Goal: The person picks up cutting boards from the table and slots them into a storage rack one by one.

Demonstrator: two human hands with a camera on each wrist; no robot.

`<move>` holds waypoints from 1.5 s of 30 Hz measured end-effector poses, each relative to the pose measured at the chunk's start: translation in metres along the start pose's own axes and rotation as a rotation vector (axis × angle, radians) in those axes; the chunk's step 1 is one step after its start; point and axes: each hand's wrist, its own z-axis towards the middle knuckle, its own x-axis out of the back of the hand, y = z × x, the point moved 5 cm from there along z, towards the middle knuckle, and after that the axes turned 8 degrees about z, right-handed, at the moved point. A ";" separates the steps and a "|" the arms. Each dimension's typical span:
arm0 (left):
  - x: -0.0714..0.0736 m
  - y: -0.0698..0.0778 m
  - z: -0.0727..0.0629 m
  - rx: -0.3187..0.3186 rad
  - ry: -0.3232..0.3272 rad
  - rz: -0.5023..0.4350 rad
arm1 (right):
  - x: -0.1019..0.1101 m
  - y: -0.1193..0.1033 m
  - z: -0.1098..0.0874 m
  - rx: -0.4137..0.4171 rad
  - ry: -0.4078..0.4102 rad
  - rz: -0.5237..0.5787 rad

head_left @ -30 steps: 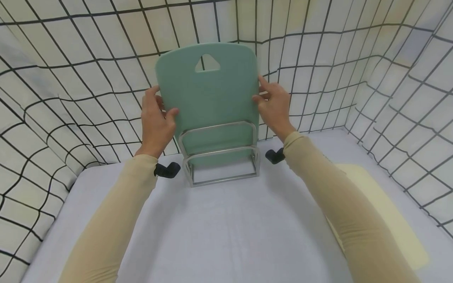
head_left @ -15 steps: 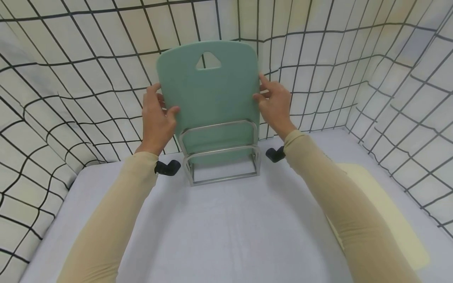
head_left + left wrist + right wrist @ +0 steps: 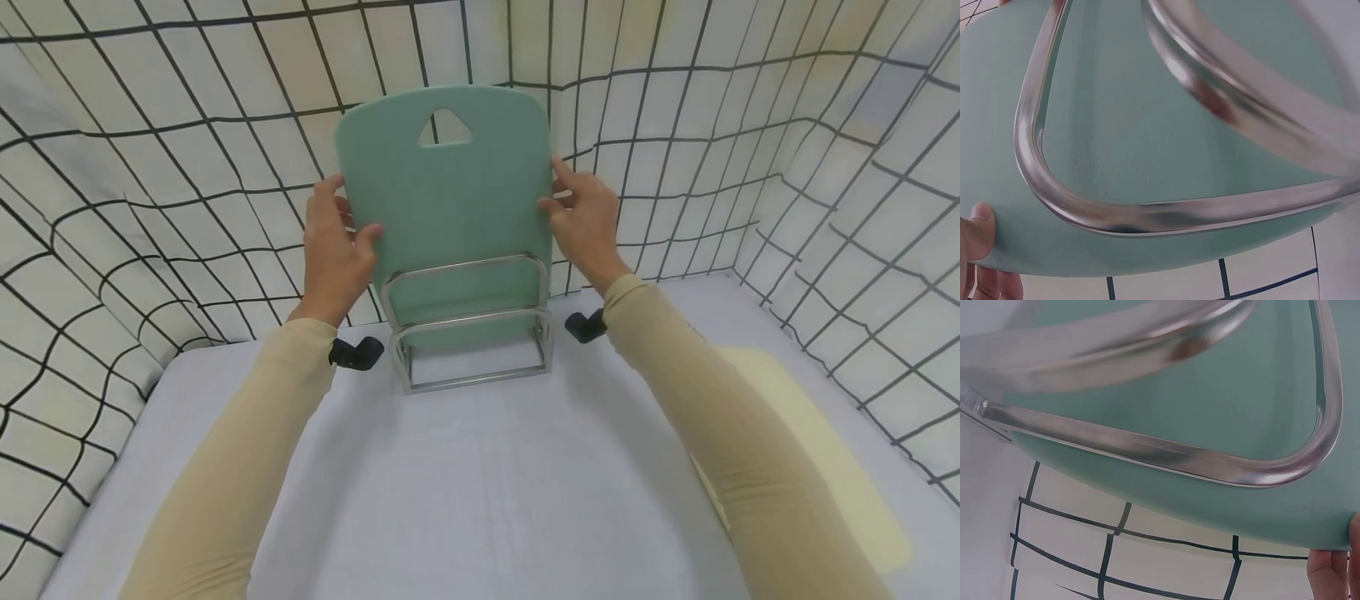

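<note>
A green cutting board (image 3: 450, 200) stands upright behind the front bars of a metal rack (image 3: 472, 383), its triangular handle hole at the top. My left hand (image 3: 336, 242) grips the board's left edge, thumb on the front face and fingers behind. On the opposite edge my right hand (image 3: 587, 218) pinches the board between thumb and fingers. In the left wrist view the thumb (image 3: 981, 230) presses the board near a rack bar (image 3: 1147, 219). The right wrist view shows the fingertips (image 3: 1327, 572) at the board's edge, beside the rack's bent bar (image 3: 1210, 469).
A pale yellow board (image 3: 810, 450) lies flat on the white table (image 3: 480, 500) at the right, partly under the right forearm. Black-and-white grid cloth (image 3: 675, 167) rises behind the rack and along both sides. Black camera mounts sit at both wrists.
The view has shifted very slightly. Both hands keep their hold on the cutting board, and the board and rack stand practically as before.
</note>
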 end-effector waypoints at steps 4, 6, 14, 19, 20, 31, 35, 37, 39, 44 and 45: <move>0.000 0.000 0.000 -0.009 -0.007 0.000 | 0.000 0.001 0.001 0.005 0.002 -0.001; -0.001 0.001 0.001 -0.010 -0.012 0.000 | 0.000 0.002 0.001 0.004 0.003 -0.004; -0.001 0.001 0.001 0.001 -0.027 -0.002 | -0.001 0.003 0.002 -0.006 -0.002 0.008; -0.001 0.001 0.001 0.010 -0.033 0.005 | -0.002 0.003 0.003 -0.007 -0.004 0.014; -0.001 0.001 0.001 0.011 -0.034 0.005 | -0.002 0.003 0.003 -0.007 -0.005 0.014; 0.000 0.001 0.003 0.011 -0.040 0.009 | -0.003 0.003 0.005 0.001 -0.009 0.020; 0.002 0.002 0.003 0.015 -0.044 0.004 | -0.003 0.004 0.005 -0.005 -0.016 0.031; 0.002 0.002 0.004 0.016 -0.046 0.002 | -0.003 0.004 0.005 -0.005 -0.018 0.031; 0.001 0.002 0.004 0.015 -0.049 0.005 | -0.003 0.003 0.005 -0.001 -0.017 0.028; 0.000 0.001 0.004 0.017 -0.058 0.009 | -0.003 0.003 0.005 0.031 -0.018 0.021; 0.000 0.001 0.004 0.017 -0.061 0.008 | -0.003 0.003 0.005 0.041 -0.020 0.018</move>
